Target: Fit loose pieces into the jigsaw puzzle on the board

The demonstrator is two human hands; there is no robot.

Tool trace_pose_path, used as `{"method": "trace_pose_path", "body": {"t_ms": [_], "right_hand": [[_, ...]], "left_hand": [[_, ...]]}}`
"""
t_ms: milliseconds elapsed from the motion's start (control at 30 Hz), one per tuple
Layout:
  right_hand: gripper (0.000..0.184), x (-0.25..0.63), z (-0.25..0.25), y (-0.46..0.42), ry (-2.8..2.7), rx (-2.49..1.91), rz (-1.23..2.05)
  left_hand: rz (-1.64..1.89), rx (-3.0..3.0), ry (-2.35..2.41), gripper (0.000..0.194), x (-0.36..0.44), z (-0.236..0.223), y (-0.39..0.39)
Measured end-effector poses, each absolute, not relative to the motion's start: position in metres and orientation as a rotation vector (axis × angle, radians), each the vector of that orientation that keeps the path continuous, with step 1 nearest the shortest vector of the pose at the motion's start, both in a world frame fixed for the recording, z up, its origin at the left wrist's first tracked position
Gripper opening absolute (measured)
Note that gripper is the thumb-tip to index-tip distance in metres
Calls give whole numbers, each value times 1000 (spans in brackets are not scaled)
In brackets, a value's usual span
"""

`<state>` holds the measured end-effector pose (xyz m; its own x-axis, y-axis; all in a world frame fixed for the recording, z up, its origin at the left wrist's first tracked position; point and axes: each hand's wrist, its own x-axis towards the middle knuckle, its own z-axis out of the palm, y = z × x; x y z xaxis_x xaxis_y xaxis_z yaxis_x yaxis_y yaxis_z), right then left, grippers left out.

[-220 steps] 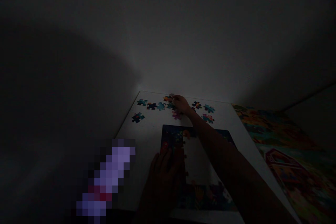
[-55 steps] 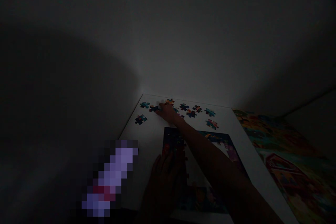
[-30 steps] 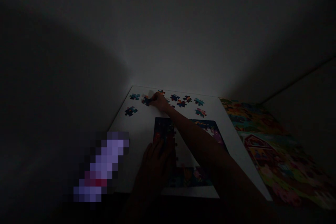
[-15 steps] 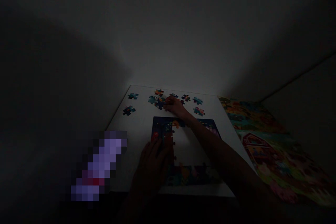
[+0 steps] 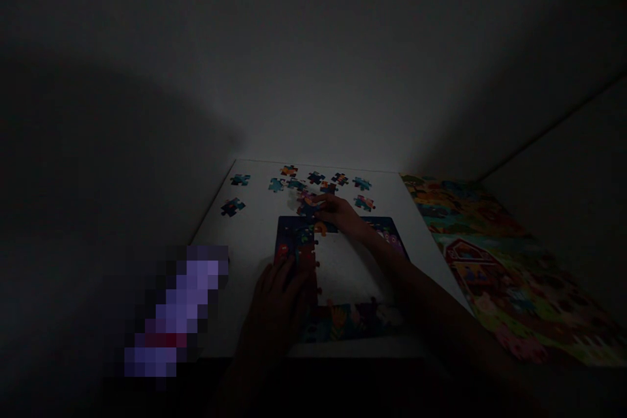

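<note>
Head view, with clock directions taken from the pale opening in the puzzle (image 5: pixel 294 235): the right hand (image 5: pixel 343 214) reaches in over the far edge, and its thumb and fingers seem to pinch a dark blue piece (image 5: pixel 308 210) at 11 o'clock. A purplish patch lies against that piece; I can't tell whether it is a separate one. The left hand (image 5: pixel 275 294) lies palm down at between 8 and 9, fingers a little spread, on the puzzle's left band. How hard it presses can't be told.

Loose pieces lie beyond the puzzle on the white table (image 5: pixel 245 241): an orange piece (image 5: pixel 289 170) at 11, two more toward 10, others round to 12, and a pink piece (image 5: pixel 365 202) just past 12. A colourful mat (image 5: pixel 494 287) is at 3; a pixelated purple shape (image 5: pixel 189 300) is near 9.

The step in hand looks like handling one piece by its edge. Moving it well would call for a light pinch, a little lift over the puzzle's rim and its neighbours, and a steady left hand.
</note>
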<state>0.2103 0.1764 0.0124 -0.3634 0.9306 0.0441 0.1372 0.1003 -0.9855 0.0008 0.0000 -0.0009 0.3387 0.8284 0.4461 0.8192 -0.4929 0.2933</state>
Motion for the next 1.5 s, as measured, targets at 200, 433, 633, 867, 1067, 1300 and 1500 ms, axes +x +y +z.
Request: {"method": "trace_pose_path", "body": {"t_ms": [200, 433, 633, 867, 1067, 1300, 1500], "right_hand": [[34, 220, 10, 158, -1618, -1021, 1432], [30, 229, 9, 145, -1624, -1025, 1433], [24, 238, 11, 132, -1662, -1055, 1425], [23, 240, 15, 123, -1697, -1071, 1412], [24, 241, 19, 119, -1739, -1083, 1373], [28, 242, 22, 116, -1897, -1111, 1261], [33, 237, 22, 111, -2043, -1192, 1086]], "left_hand": [[904, 2570, 1555, 33, 1, -1, 1], [844, 2585, 1558, 35, 1, -1, 1], [830, 2542, 1553, 37, 0, 0, 1], [825, 2536, 1571, 34, 1, 0, 1], [802, 2549, 1585, 33, 2, 2, 0], [793, 2563, 1576, 33, 2, 5, 0], [808, 2573, 1559, 31, 2, 4, 1]]}}
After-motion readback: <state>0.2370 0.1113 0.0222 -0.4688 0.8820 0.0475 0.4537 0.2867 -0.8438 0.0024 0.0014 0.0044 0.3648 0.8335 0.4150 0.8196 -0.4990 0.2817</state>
